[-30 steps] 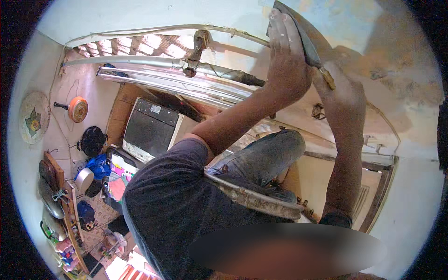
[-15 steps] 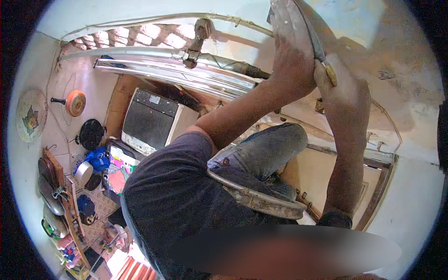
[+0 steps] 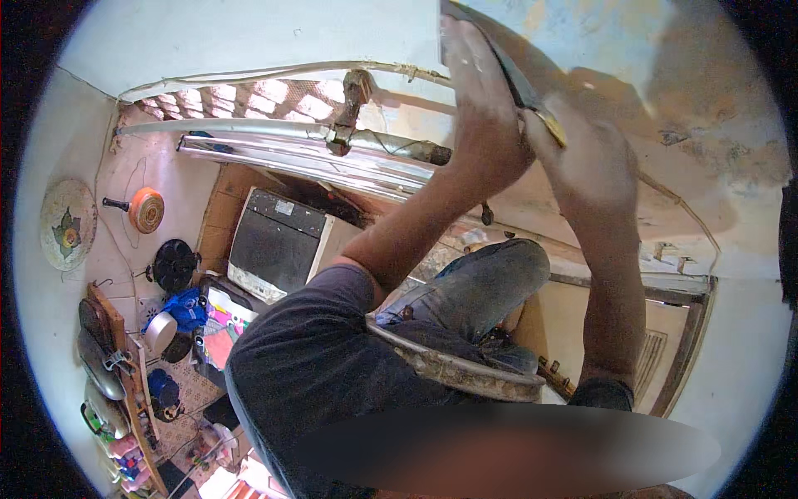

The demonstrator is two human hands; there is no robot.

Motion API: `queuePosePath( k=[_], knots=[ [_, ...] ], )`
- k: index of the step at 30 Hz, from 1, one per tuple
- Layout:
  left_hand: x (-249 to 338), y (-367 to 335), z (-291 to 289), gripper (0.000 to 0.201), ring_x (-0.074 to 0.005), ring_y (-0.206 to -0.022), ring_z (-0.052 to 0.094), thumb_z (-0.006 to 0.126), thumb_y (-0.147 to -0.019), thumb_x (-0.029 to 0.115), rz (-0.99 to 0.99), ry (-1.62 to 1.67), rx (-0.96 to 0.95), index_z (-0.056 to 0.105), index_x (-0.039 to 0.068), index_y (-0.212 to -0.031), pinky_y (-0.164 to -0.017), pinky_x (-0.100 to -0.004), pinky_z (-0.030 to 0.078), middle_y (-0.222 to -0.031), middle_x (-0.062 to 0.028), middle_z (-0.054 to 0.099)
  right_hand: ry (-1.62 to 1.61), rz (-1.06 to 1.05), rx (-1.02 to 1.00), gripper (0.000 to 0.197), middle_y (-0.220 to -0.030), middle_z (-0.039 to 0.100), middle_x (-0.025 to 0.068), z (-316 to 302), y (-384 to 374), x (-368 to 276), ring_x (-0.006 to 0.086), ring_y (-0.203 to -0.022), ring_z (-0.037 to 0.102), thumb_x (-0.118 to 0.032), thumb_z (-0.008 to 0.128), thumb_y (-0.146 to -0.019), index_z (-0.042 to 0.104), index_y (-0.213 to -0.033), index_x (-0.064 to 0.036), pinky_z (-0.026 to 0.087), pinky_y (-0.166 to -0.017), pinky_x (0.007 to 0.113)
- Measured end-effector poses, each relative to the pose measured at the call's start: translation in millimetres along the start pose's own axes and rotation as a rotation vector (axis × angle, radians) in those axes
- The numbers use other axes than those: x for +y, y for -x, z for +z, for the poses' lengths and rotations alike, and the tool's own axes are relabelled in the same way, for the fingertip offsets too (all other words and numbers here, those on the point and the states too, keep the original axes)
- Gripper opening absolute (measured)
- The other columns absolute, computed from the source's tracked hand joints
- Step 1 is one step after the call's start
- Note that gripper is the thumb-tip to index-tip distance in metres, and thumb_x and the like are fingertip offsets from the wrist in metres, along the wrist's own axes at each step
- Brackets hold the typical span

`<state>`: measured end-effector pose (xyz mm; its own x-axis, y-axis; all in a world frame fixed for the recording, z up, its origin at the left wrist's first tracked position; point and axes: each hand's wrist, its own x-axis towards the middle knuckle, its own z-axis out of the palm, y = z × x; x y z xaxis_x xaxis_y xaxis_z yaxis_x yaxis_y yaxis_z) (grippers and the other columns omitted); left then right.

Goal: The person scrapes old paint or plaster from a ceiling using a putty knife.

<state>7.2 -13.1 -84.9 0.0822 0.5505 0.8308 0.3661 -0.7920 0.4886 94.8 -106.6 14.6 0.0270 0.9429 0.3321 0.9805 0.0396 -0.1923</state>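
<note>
The handle (image 3: 554, 131) of a trowel (image 3: 521, 89) is gripped in the right hand (image 3: 592, 158); its blade (image 3: 509, 68) is backed by the left hand's (image 3: 485, 104) straightened fingers (image 3: 472, 56), apparently against the stained wall (image 3: 586, 37).

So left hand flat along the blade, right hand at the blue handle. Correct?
Handle colour is off: the head view shows the handle yellowish, not blue. Left hand along the blade, right hand at the handle: correct.
</note>
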Motion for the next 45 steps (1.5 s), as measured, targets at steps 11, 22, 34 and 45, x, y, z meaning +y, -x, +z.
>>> queuePosePath(
  k=[11, 22, 34, 45],
  knots=[
    [-7, 18, -5, 0.088, -0.0559, -0.144, 0.014, 0.066, -0.081, 0.015, -0.020, 0.047, -0.026, 0.017, -0.017, -0.147, -0.117, -0.0612, 0.014, -0.153, -0.0417, 0.014, -0.372, 0.056, 0.129, 0.025, -0.085, 0.066, 0.0204, 33, 38, 11, 0.0346, -0.072, 0.068, -0.024, 0.070, -0.091, 0.065, -0.102, -0.0015, 0.052, -0.068, 0.039],
    [-21, 18, -24, 0.073, -0.0566, -0.138, 0.030, 0.056, -0.082, 0.002, 0.017, -0.064, 0.083, 0.027, -0.016, -0.146, -0.114, -0.0610, 0.025, -0.150, -0.0411, 0.026, -0.900, -0.102, 0.422, 0.024, -0.093, 0.071, 0.0186, 78, 50, -4, 0.0210, -0.073, 0.071, -0.008, 0.060, -0.096, 0.063, -0.115, 0.0070, 0.058, -0.062, 0.029],
    [-32, 28, -8, 0.063, -0.0404, -0.095, 0.064, 0.068, -0.072, 0.013, -0.141, -0.077, -0.252, 0.048, -0.002, -0.130, -0.082, -0.0506, 0.051, -0.101, -0.0262, 0.063, -0.739, 0.171, 0.487, 0.016, -0.072, 0.066, 0.0036, 88, 54, 11, 0.0051, -0.062, 0.058, -0.006, 0.081, -0.080, 0.074, -0.093, -0.0031, 0.045, -0.056, 0.021],
    [-32, 24, -6, 0.079, -0.0576, -0.135, 0.032, 0.058, -0.080, 0.004, 0.164, -0.061, 0.066, 0.023, -0.015, -0.148, -0.111, -0.0576, 0.032, -0.146, -0.0431, 0.025, -0.639, 0.017, 0.591, 0.014, -0.079, 0.073, 0.0071, 68, 44, 5, 0.0046, -0.055, 0.054, -0.003, 0.078, -0.081, 0.075, -0.095, -0.0032, 0.043, -0.049, 0.019]
  ],
)
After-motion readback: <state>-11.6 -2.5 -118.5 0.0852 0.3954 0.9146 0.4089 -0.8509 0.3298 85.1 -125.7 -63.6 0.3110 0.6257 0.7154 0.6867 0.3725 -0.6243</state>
